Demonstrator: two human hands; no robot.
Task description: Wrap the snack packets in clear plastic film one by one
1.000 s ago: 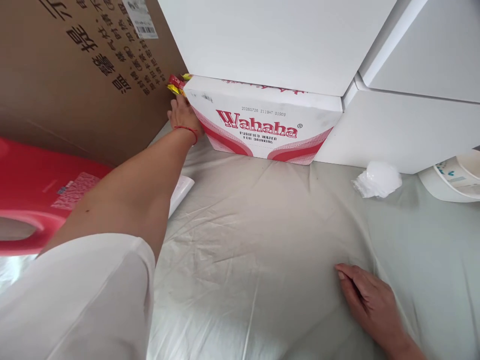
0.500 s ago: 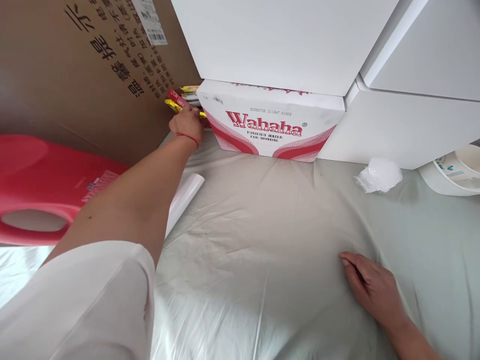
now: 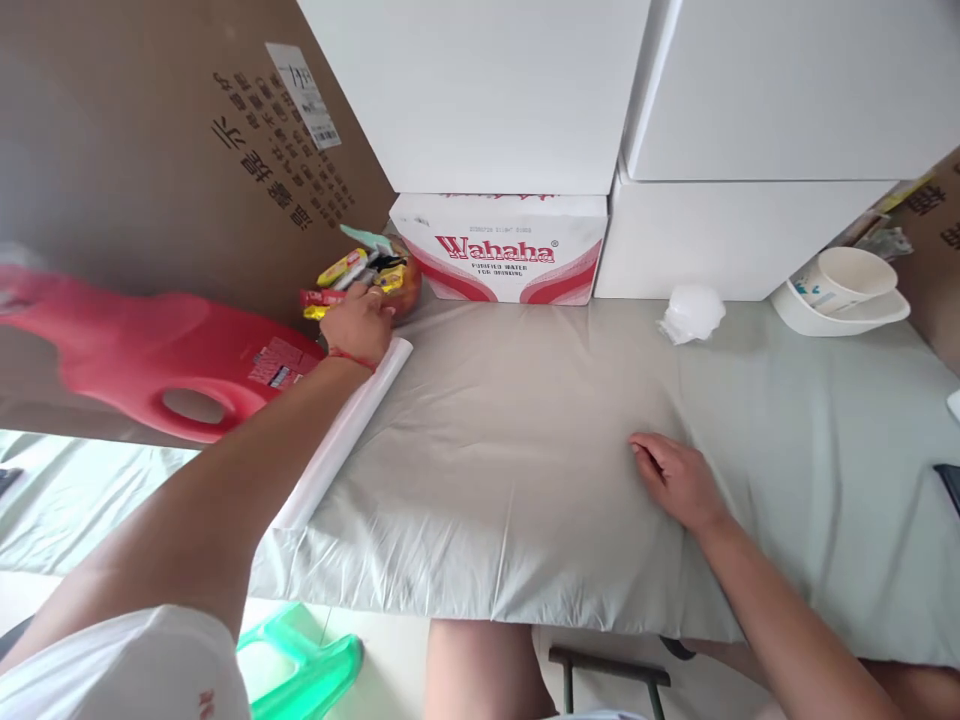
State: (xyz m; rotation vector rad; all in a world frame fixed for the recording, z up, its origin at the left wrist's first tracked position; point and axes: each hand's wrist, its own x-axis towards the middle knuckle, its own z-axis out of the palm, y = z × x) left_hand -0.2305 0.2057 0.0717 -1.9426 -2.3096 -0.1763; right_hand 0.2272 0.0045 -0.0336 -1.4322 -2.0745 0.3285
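My left hand [image 3: 357, 325] is closed around small wrapped packets. A red packet [image 3: 321, 298] and a yellow packet [image 3: 315, 313] stick out on its left side. Just beyond it, several more packets, among them a yellow wrapper [image 3: 343, 268], are heaped in and about a brownish round container [image 3: 409, 290] in the corner. What lies under my fingers is hidden. A white roll [image 3: 352, 430] lies right by my left wrist. On the grey cloth [image 3: 525, 400] my right hand [image 3: 679, 480] rests, fingers curled, with nothing visible in it.
A red jug [image 3: 187, 350] lies on its side at the left, against a cardboard box [image 3: 150, 150]. At the back stand a Wahaha box [image 3: 502, 250] and white drawers [image 3: 750, 240]. Crumpled white plastic [image 3: 691, 313] and a paper cup [image 3: 855, 278] in a white dish [image 3: 817, 315] are to the right.
The view has pulled back, showing more of the cloth, its front edge and the floor. My left hand has drawn back slightly from the corner with the packets. My right hand stays put.
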